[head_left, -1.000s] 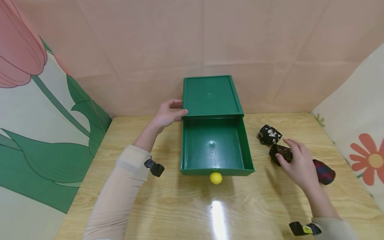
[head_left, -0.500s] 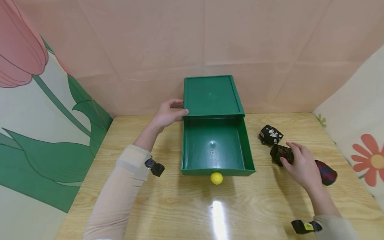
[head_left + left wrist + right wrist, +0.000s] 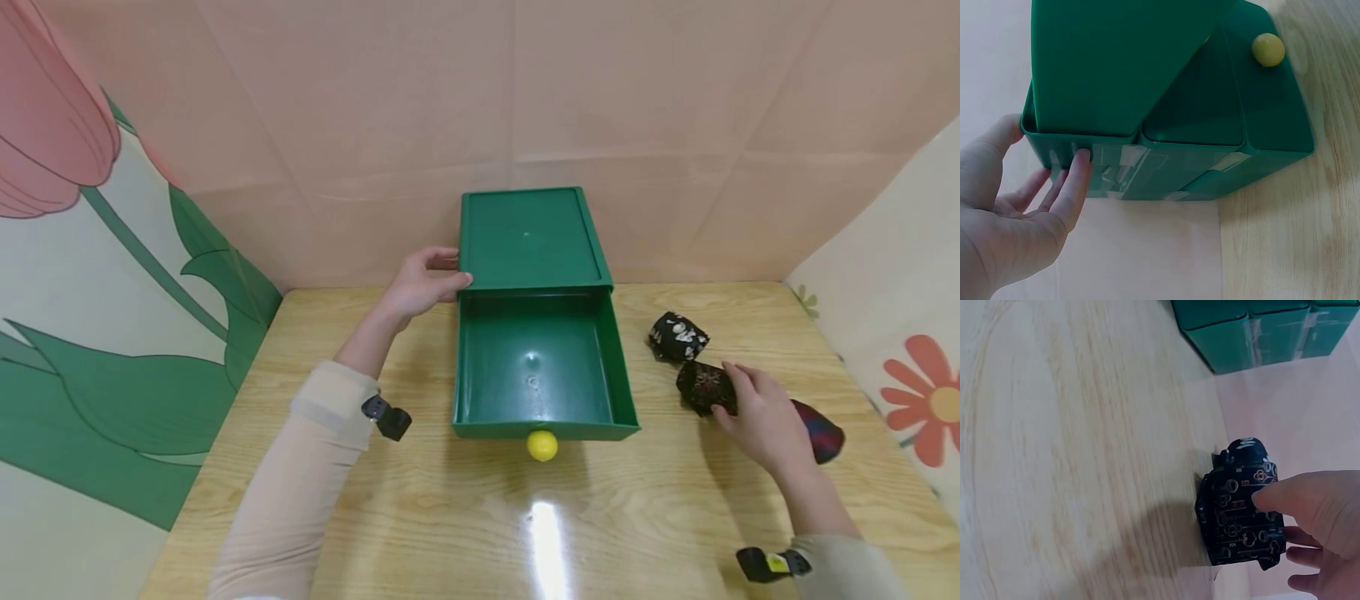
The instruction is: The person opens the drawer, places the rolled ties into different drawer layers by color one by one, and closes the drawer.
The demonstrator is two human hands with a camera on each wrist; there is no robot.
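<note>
Your left hand (image 3: 420, 287) braces the green case (image 3: 528, 237) at its left side, fingers laid flat vs. the wall, nothing gripped. Drawer (image 3: 536, 367) w/ yellow knob (image 3: 542, 445) is pulled fully out and holds nothing yet.

Your right hand (image 3: 765, 412) has its grip closing on the patterned roll (image 3: 705, 386); thumb and fingers curl round it in the right wrist view (image 3: 1241, 519), roll apparently not lifted off the surface (image 3: 480, 517). It lies right of the drawer, near but apart.

Progress, judged: opening done, first roll being taken. Left: that roll, the white-print roll (image 3: 677, 335) behind it, the red-blue roll (image 3: 821, 429) half hidden by your hand. None in the drawer so far.
</note>
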